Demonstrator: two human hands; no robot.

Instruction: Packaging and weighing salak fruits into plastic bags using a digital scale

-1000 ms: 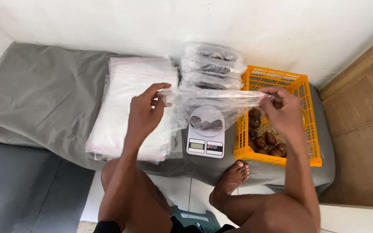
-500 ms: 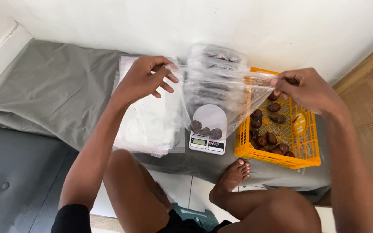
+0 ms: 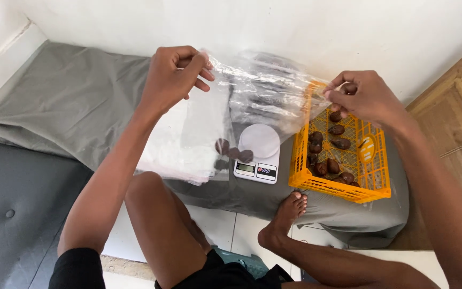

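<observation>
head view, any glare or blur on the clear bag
Head view: even soft daylight, faint shadows; the clear bag held between left hand and right hand shows pale streaks of glare that veil the packed bags behind it; the dark pieces in its bottom and the scale stay sharp.

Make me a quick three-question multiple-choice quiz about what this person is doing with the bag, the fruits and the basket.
1. Where is the yellow basket?
A. left of the scale
B. right of the scale
C. on the scale

2. How many brown fruits are in the clear bag?
A. three
B. none
C. ten

3. How is the bag held?
A. lying flat on the cloth
B. one hand only
C. stretched between both hands

Answers:
1 B, the basket sits right of the white scale.
2 A, three fruits hang in its bottom.
3 C, the left hand and right hand each pinch a top corner.
</observation>
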